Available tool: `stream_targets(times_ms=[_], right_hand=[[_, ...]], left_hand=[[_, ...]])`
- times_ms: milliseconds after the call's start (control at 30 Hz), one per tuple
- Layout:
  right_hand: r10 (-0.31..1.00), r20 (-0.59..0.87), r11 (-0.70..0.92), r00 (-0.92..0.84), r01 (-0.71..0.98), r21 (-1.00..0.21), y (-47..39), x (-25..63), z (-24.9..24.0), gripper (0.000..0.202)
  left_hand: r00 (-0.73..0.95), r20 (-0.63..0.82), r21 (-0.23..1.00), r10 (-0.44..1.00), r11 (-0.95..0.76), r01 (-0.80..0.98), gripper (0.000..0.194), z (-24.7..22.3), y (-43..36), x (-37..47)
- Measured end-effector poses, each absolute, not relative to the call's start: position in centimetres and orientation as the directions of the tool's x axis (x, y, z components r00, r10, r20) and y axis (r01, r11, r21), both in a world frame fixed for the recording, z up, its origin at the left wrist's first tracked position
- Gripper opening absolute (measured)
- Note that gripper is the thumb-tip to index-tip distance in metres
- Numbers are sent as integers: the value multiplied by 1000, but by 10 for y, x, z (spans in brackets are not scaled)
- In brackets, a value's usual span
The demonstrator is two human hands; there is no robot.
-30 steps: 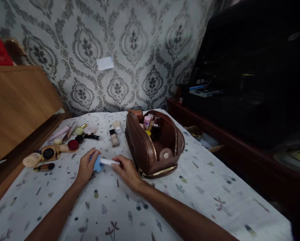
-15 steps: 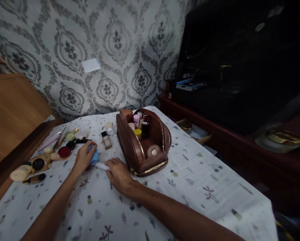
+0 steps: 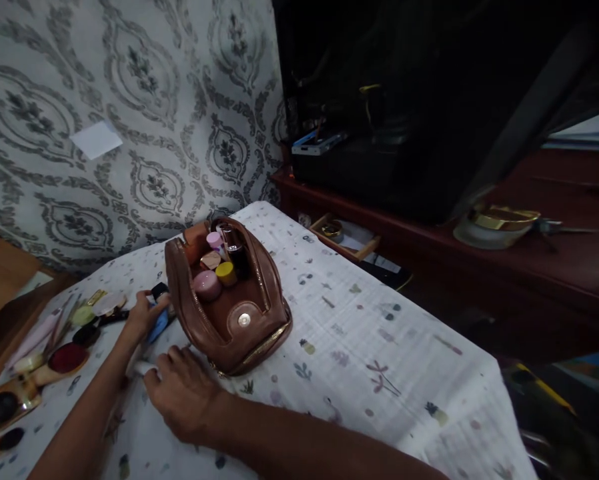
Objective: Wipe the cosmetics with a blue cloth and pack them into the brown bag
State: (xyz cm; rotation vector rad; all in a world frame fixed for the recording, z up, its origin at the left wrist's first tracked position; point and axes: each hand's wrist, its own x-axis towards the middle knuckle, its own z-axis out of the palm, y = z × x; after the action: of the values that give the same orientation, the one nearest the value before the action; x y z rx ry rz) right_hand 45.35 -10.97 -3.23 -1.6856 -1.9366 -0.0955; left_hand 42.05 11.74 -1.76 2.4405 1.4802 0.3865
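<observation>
White slim tube lying flat on patterned white tablecloth, mostly hidden beneath right hand; long axis running left to right, near end peeking out leftward; right-hand grip on it impossible to tell; left hand pinching small blue cloth just above, beside open brown leather pouch.

The left hand grips a blue object just beside the open brown pouch, at its nine o'clock. The right hand lies on the cloth-covered bench at the pouch's seven o'clock, its fingertips on a white tube. Small jars stand inside the pouch. Cosmetics lie scattered at nine o'clock.
</observation>
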Motion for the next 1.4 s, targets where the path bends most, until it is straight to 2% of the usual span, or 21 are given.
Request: stream_targets(times_ms=[233, 500, 800, 967, 1167, 1300, 1400], right_hand=[[893, 448, 203, -38, 923, -326, -107, 454, -34, 26], [909, 416, 177, -17, 920, -351, -105, 452, -35, 28], [938, 346, 127, 24, 905, -406, -94, 450, -40, 27], [955, 286, 90, 80, 839, -536, -88, 451, -42, 18], [918, 359, 125, 168, 737, -664, -82, 453, -57, 20], [854, 460, 191, 243, 677, -711, -77, 453, -72, 32], [828, 483, 204, 285, 649, -733, -75, 454, -76, 42]], left_hand=[[426, 64, 411, 902, -413, 813, 55, -18, 116, 422], [419, 90, 548, 903, -396, 737, 59, -21, 115, 418], [438, 28, 819, 899, -271, 505, 63, -30, 111, 407], [499, 25, 902, 867, -234, 363, 62, -31, 109, 395], [562, 200, 900, 803, -377, 218, 49, -26, 91, 375], [601, 320, 835, 733, -517, 186, 40, -20, 69, 359], [644, 347, 787, 681, -585, 195, 31, -16, 54, 348]])
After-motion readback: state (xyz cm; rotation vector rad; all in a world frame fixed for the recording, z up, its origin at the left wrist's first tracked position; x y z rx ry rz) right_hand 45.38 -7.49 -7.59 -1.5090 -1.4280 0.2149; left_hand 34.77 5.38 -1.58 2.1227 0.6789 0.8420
